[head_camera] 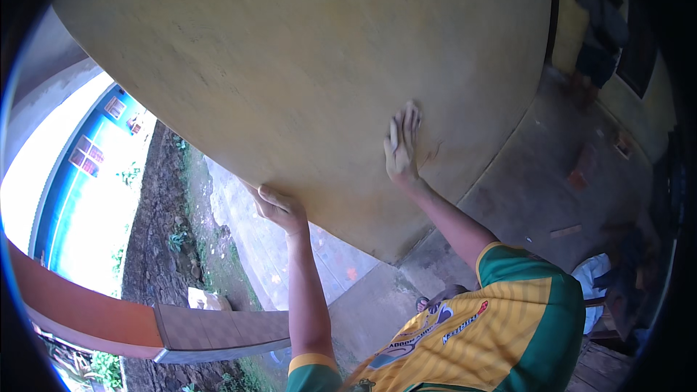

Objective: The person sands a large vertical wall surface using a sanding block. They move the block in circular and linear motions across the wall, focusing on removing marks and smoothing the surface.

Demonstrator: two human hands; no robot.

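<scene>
A broad ochre-yellow plastered wall (305, 76) fills the upper middle of the view, with dark scuffs and fine marks on its face. My left hand (280, 209) holds the wall's left edge, its thumb on the face and its other fingers wrapped partly out of sight around the corner. Further right, my right hand (402, 144) rests on the wall face with fingers extended and slightly apart. Its fingertips are blurred and look dusty. No object shows in it, though its palm side is hidden. Short crack-like lines (433, 152) run just right of my right wrist.
Another person (601, 32) stands at the far right, an arm raised to a wall. A concrete floor (490, 185) holds a wood strip (566, 231) and a white sack (591, 272). At left are a tiled ledge (218, 330), a stone wall (155, 218) and a blue building (65, 196).
</scene>
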